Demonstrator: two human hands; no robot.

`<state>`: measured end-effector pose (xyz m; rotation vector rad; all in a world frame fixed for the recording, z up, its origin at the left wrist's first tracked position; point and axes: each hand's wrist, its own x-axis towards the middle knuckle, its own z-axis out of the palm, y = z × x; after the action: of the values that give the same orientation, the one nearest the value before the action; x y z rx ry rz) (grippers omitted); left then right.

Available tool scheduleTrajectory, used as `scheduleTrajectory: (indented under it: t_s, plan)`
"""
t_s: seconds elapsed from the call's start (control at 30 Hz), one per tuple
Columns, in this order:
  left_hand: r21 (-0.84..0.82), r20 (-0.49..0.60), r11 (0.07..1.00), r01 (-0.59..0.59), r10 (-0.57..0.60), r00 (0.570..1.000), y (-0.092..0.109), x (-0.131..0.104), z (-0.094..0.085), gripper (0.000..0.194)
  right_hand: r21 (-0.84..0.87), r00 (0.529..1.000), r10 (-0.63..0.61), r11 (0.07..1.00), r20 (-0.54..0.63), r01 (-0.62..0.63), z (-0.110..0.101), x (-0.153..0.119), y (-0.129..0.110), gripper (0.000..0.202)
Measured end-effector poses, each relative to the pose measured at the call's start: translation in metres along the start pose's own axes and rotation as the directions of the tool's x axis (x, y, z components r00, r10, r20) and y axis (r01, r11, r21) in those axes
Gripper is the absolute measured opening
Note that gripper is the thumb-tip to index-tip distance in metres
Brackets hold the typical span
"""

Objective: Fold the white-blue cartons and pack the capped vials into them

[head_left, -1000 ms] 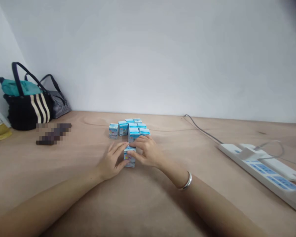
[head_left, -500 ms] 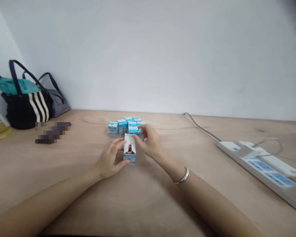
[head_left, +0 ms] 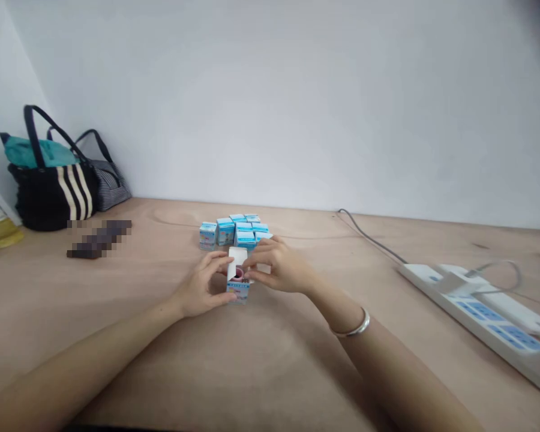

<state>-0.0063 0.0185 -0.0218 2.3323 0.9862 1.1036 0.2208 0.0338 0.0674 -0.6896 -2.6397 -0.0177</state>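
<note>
A small blue-and-white carton (head_left: 238, 293) stands upright on the table with its top flaps raised. Inside its mouth shows a round pink rim (head_left: 238, 275) with a dark centre; the rest of that item is hidden by the carton walls. My left hand (head_left: 202, 284) grips the carton from the left, thumb on the near side and fingers at the far left flap. At the right side of the opening is my right hand (head_left: 281, 264), its fingertips bent together at the carton's right flap. Whether they pinch the flap or something inside, I cannot make out.
Several similar blue-and-white cartons (head_left: 245, 240) stand grouped just behind. At the left are a black striped bag (head_left: 49, 198), a pixelated dark object (head_left: 99, 239) and a bottle of yellow liquid (head_left: 0, 234). A white power strip (head_left: 472, 312) with a grey cable lies at the right.
My right hand has moved from the carton's back flap down to the right side of its opening. The flaps are spread wider, and the pink rim shows more. My left hand keeps its hold.
</note>
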Motion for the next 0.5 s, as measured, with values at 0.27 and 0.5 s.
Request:
scheduleTrajectory:
  t_s: [0.27,0.5]
  plan:
    - [-0.05,0.003,0.999,0.009,-0.009,1.0,0.008,0.001,0.002,0.072,0.058,0.993,-0.086,0.995,0.084,0.081,-0.001,0.0,0.002,0.015]
    - [0.315,-0.059,0.948,0.043,-0.025,0.998,0.012,-0.003,-0.008,0.056,-0.034,0.995,0.051,0.998,-0.09,-0.054,0.034,-0.007,-0.004,0.011]
